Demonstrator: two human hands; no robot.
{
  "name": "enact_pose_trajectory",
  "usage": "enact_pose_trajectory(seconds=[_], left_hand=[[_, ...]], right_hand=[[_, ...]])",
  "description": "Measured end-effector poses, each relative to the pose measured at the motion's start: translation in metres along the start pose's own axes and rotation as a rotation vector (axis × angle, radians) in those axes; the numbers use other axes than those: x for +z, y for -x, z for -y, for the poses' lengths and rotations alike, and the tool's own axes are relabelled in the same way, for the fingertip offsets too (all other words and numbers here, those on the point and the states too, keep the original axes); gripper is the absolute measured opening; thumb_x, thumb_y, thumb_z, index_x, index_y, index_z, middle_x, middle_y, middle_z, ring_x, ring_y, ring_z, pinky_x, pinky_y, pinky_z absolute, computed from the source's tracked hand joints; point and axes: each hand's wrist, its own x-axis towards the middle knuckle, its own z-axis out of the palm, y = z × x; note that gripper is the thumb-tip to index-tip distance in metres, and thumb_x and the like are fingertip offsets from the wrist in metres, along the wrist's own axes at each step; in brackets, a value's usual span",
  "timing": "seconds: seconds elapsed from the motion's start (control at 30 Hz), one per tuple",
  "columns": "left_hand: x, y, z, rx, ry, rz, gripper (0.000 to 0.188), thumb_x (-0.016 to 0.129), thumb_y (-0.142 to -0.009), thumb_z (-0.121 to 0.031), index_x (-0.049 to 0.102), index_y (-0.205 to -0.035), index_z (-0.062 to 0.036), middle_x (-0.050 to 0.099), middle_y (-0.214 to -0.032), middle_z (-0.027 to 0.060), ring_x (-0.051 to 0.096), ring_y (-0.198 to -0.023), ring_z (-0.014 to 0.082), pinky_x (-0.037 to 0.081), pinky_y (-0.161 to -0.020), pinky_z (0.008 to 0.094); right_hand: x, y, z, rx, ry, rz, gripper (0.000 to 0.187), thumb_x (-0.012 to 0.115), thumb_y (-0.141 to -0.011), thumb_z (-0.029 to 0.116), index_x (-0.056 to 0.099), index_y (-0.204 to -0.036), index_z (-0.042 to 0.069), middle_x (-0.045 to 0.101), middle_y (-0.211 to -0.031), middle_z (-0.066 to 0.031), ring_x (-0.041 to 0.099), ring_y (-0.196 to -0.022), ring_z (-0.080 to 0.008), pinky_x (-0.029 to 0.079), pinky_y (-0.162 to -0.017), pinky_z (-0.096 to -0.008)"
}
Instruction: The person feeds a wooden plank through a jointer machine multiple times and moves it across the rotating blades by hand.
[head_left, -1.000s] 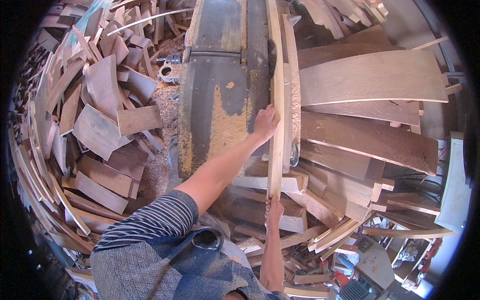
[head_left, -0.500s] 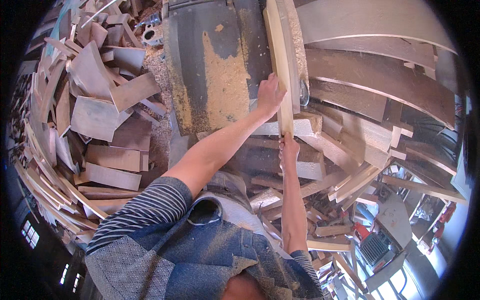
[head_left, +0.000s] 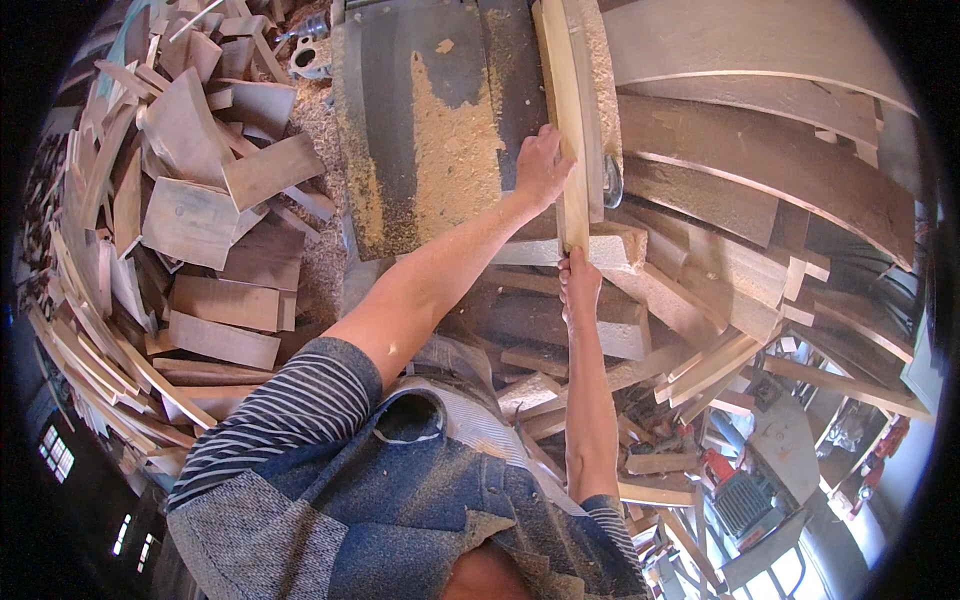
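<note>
A long pale wooden strip [head_left: 574, 213] lies along the right side of a dark metal machine table [head_left: 375, 90], beside a straight wooden guide. My left hand [head_left: 543, 168] is closed over the strip's left edge, partway along it, with its fingertips on the wood. At the strip's near end, my right hand [head_left: 580, 280] grips it between thumb and fingers. That end sticks out past the table's near edge. Beyond my left hand the strip runs out of view at the top. Yellow sawdust [head_left: 450, 150] coats the middle of the table.
Loose board offcuts [head_left: 190, 220] are heaped on the left. Long curved boards [head_left: 740, 140] are stacked on the right, and thick wooden blocks [head_left: 620, 335] lie below the table's near edge. A machine with a finned green motor [head_left: 742, 503] stands at lower right.
Both hands and the strip have shifted a little away from me along the guide. The strip's near end is now closer to the table. Both grips look the same.
</note>
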Motion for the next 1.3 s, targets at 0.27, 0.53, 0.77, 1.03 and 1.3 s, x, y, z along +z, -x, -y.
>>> enact_pose_trajectory(seconds=[0.27, 0.53, 0.77, 1.03, 1.3], left_hand=[[-0.012, -0.014, -0.013, -0.019, 0.031, -0.013, 0.036, 0.069, -0.080, -0.014, 0.060, -0.113, -0.0018, 0.056, -0.111, 0.0177, 0.054, -0.098, 0.0400, 0.044, -0.089, 0.0489], [-0.012, -0.025, -0.009, -0.048, 0.035, -0.021, 0.034, 0.069, -0.081, -0.015, 0.060, -0.111, -0.0018, 0.057, -0.112, 0.0171, 0.054, -0.099, 0.0385, 0.045, -0.089, 0.0491], [-0.014, -0.036, -0.007, -0.082, 0.047, -0.011, 0.040, 0.068, -0.082, -0.021, 0.060, -0.116, -0.0023, 0.058, -0.113, 0.0169, 0.054, -0.100, 0.0394, 0.044, -0.090, 0.0503], [-0.018, -0.049, -0.005, -0.036, 0.037, -0.012, 0.027, 0.066, -0.083, -0.017, 0.060, -0.104, -0.0009, 0.058, -0.110, 0.0161, 0.055, -0.098, 0.0388, 0.045, -0.089, 0.0488], [-0.017, -0.060, -0.005, -0.051, -0.010, -0.030, 0.030, 0.068, -0.082, -0.016, 0.061, -0.107, -0.0006, 0.059, -0.116, 0.0173, 0.056, -0.101, 0.0399, 0.046, -0.091, 0.0484]], right_hand=[[0.010, -0.009, 0.004, -0.034, -0.010, 0.002, 0.044, 0.054, -0.101, 0.046, 0.058, -0.073, 0.012, 0.042, -0.053, 0.0071, 0.032, -0.039, -0.0061, 0.022, -0.035, -0.0247], [0.012, -0.021, 0.010, -0.017, 0.000, 0.023, 0.045, 0.055, -0.102, 0.048, 0.059, -0.076, 0.011, 0.043, -0.054, 0.0069, 0.034, -0.040, -0.0051, 0.023, -0.035, -0.0233], [0.019, -0.014, 0.026, -0.020, -0.036, 0.017, 0.043, 0.058, -0.097, 0.040, 0.063, -0.074, 0.003, 0.047, -0.058, 0.0028, 0.038, -0.048, -0.0079, 0.024, -0.043, -0.0276], [0.026, -0.031, 0.026, -0.014, -0.034, 0.013, 0.044, 0.055, -0.101, 0.047, 0.058, -0.074, 0.013, 0.042, -0.054, 0.0067, 0.033, -0.040, -0.0062, 0.022, -0.035, -0.0245], [0.032, -0.033, 0.036, -0.047, -0.033, 0.012, 0.045, 0.056, -0.101, 0.048, 0.058, -0.076, 0.011, 0.045, -0.055, 0.0055, 0.036, -0.040, -0.0065, 0.026, -0.034, -0.0247]])
